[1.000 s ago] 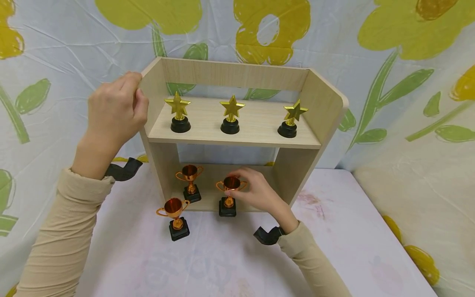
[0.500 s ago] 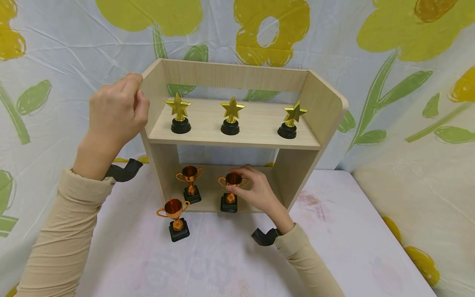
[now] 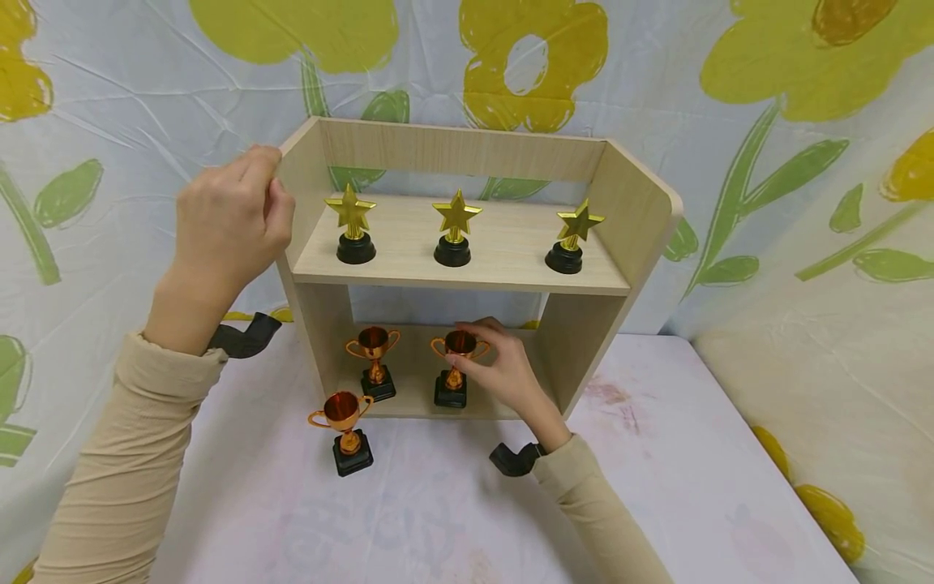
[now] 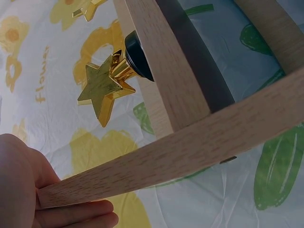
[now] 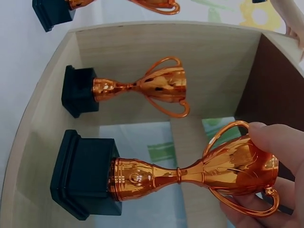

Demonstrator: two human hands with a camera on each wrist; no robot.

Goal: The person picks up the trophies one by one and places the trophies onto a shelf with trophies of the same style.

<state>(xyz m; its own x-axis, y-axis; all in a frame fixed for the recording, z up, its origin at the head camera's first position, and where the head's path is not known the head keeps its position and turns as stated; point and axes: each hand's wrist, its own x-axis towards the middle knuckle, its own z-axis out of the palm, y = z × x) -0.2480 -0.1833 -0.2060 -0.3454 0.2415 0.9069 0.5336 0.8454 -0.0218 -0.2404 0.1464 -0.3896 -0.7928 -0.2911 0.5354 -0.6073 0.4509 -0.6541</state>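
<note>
My left hand [image 3: 228,215] grips the upper left side panel of a small wooden shelf [image 3: 467,280]. The left wrist view shows the panel's edge [image 4: 142,164] between thumb and fingers. With thumb and fingers, my right hand [image 3: 506,369] pinches the cup of a copper-coloured trophy [image 5: 142,178], which is upright at the lower compartment, its black base over the board. To its left a matching trophy [image 3: 375,357] stands inside the same compartment. A third copper trophy [image 3: 346,430] stands on the table in front of the shelf's lower left.
On the upper board stand three gold star trophies: a left one [image 3: 352,219], a middle one [image 3: 456,223] and a right one [image 3: 572,235]. A white cloth covers the table [image 3: 649,454]. Flower-printed fabric [image 3: 423,49] hangs behind the shelf.
My right hand has moved the pinched trophy deeper into the lower compartment, from its front edge and slightly rightward. The left hand keeps its grip on the side panel.
</note>
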